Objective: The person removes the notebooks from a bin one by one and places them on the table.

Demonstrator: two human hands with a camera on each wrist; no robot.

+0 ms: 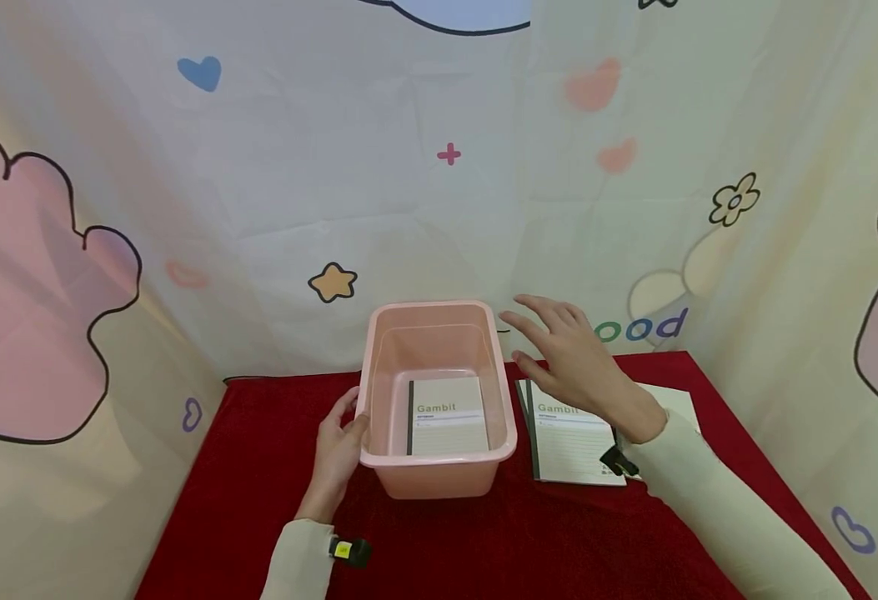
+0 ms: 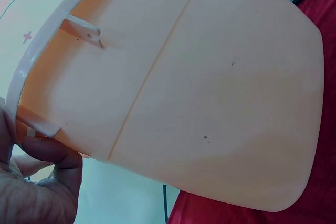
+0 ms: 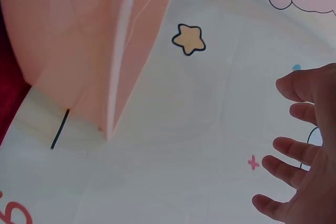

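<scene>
A pink plastic basin stands at the middle, with a notebook labelled "Gambit" lying inside it. My left hand grips the basin's left rim; in the left wrist view the thumb curls under that rim. Spread and holding nothing, my right hand is raised just right of the basin, above more notebooks. The right wrist view shows its fingers apart from the basin. My right forearm covers part of those notebooks.
A red cloth covers the table. Behind and at both sides hangs a pale curtain printed with hearts, stars and clouds. Another notebook shows partly behind my right wrist.
</scene>
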